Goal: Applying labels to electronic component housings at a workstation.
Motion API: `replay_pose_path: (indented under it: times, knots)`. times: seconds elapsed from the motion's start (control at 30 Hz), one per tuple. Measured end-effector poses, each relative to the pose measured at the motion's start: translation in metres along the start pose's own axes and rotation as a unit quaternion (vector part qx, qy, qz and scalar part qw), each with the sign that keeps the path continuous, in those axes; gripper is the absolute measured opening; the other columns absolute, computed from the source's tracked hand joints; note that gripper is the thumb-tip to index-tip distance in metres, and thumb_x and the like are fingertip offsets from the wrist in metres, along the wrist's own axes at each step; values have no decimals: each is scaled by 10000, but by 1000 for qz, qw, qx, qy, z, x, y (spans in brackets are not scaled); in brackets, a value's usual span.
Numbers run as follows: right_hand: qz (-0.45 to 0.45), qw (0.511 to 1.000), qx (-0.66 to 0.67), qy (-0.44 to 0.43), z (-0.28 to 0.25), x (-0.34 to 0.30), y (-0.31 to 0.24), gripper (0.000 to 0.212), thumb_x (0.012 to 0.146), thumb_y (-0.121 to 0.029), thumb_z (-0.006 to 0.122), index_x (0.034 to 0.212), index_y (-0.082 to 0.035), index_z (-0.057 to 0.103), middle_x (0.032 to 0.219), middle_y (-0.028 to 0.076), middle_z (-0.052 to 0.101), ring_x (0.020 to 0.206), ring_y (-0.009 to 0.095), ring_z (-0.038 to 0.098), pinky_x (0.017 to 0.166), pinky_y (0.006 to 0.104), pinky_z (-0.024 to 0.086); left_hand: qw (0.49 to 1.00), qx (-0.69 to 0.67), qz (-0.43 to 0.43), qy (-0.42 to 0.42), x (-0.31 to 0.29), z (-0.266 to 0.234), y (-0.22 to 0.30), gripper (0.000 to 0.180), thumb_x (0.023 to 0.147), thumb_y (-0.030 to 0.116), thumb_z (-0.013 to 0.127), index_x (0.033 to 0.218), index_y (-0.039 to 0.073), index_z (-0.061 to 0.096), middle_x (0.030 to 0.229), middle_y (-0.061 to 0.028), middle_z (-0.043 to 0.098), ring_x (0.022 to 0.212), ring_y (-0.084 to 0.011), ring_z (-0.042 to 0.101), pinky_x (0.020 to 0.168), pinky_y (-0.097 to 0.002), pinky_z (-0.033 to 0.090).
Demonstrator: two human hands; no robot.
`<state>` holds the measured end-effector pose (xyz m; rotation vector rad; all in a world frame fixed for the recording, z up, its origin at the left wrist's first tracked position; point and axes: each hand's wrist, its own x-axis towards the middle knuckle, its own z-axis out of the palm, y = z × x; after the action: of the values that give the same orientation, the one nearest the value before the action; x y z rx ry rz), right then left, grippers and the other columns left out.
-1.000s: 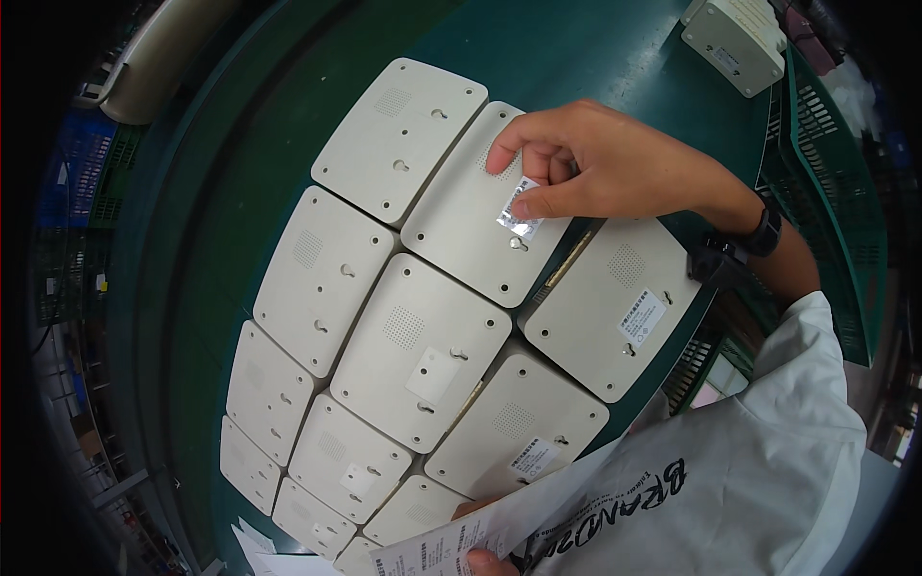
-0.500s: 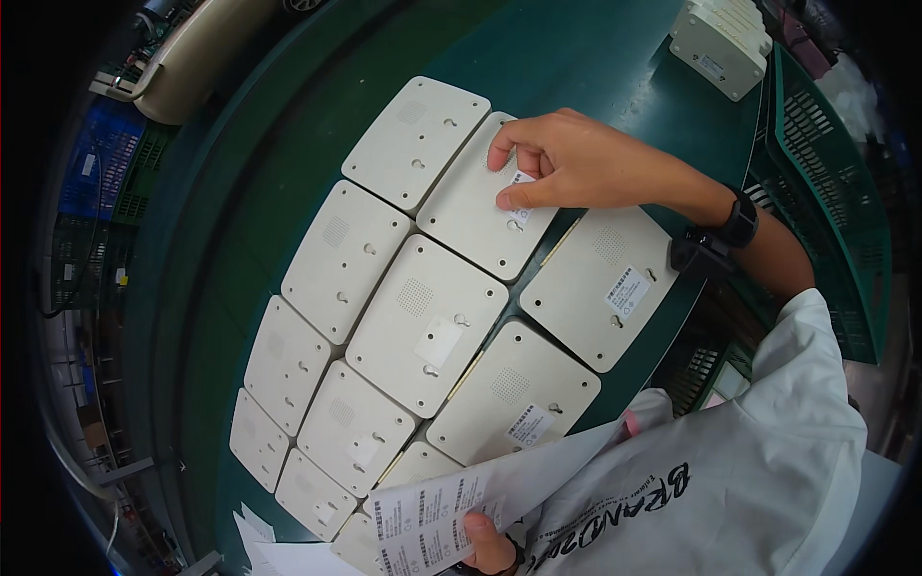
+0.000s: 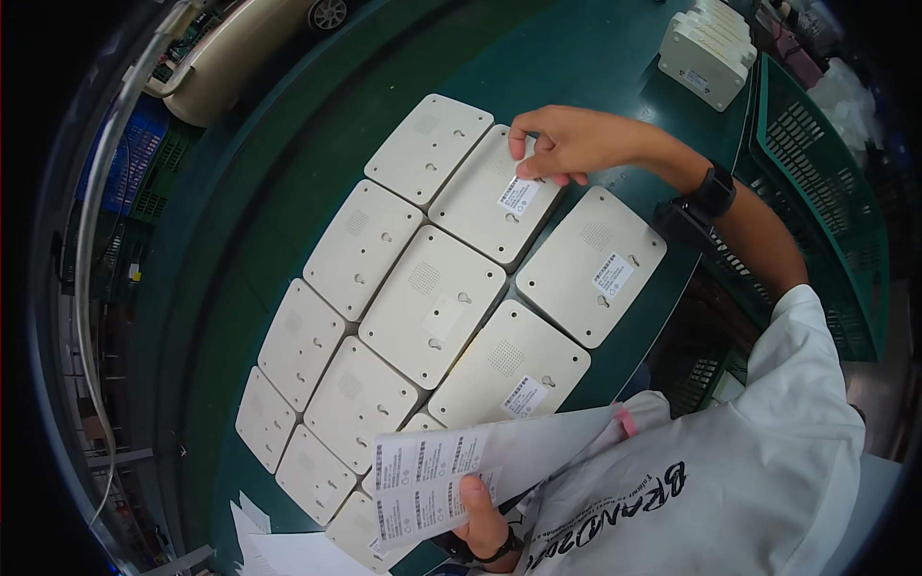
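My left hand (image 3: 485,526), at the lower middle, grips a sheet of printed white labels (image 3: 423,490), its thumb on top. My right hand (image 3: 565,146) is over a cream plastic panel (image 3: 471,197) in the far row. Its thumb and curled forefinger meet the upper edge of a white label (image 3: 519,196), which lies against that panel between the keyhole slots. Similar labels are on the right-hand panel (image 3: 567,259) and the nearer panel (image 3: 480,370). A blank pale rectangle marks the middle panel (image 3: 403,326).
More cream panels (image 3: 360,250) lie in rows on the green table (image 3: 567,58). A stack of panels (image 3: 706,62) stands at the far right beside a green crate (image 3: 816,192). White paper (image 3: 288,552) lies at the lower left, and a curved pipe (image 3: 82,288) runs along the left.
My right hand has drawn back up the label toward its upper edge, uncovering more of it. The left hand still holds the sheet. The view has shifted slightly.
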<state>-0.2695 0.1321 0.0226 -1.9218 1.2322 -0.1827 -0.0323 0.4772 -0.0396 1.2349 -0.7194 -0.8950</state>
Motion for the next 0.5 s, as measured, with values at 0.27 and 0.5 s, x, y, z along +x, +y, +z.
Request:
replay_pose_path:
  times: [0.27, 0.5]
  knots:
    - [-139, 983, 97, 75, 24, -22, -16, 207, 975, -173, 629, 1057, 14, 663, 718, 26, 650, 635, 69, 583, 568, 234, 440, 997, -68, -18, 16, 15, 9, 6, 566, 984, 99, 545, 1494, -48, 347, 1401, -212, 533, 1210, -301, 591, 993, -426, 517]
    - [-404, 913, 29, 60, 116, -115, -88, 189, 845, -73, 761, 1021, -11, 730, 854, 65, 667, 675, 167, 579, 574, 273, 462, 995, -81, -52, 32, 17, 12, 19, 522, 992, 94, 547, 1472, -40, 392, 1374, -193, 564, 1208, -278, 598, 1021, -393, 487]
